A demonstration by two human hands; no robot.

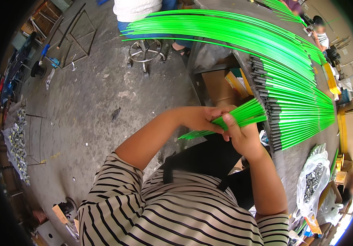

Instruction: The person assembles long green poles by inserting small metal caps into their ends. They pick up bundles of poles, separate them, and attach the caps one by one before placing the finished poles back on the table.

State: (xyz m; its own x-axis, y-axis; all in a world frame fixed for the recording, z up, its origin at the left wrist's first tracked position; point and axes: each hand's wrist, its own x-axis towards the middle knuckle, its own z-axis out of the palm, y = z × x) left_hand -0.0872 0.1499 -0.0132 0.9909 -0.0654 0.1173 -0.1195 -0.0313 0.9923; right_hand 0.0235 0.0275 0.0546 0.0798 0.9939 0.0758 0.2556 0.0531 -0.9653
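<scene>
Fingers [232, 125] of 2 hands [200, 119] clasp green rods [247, 112] beside table edge [244, 61], floor [107, 94] open leftward.

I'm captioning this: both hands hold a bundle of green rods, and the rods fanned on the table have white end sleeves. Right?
Not quite: the head view shows black end sleeves on the fanned rods, not white. The left hand and right hand do hold a green bundle.

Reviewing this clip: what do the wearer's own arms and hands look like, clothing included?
The left sleeve and right sleeve are short, pale beige with thin dark stripes. The forearms are uncovered. Neither the left hand nor the right hand wears a glove.
</scene>
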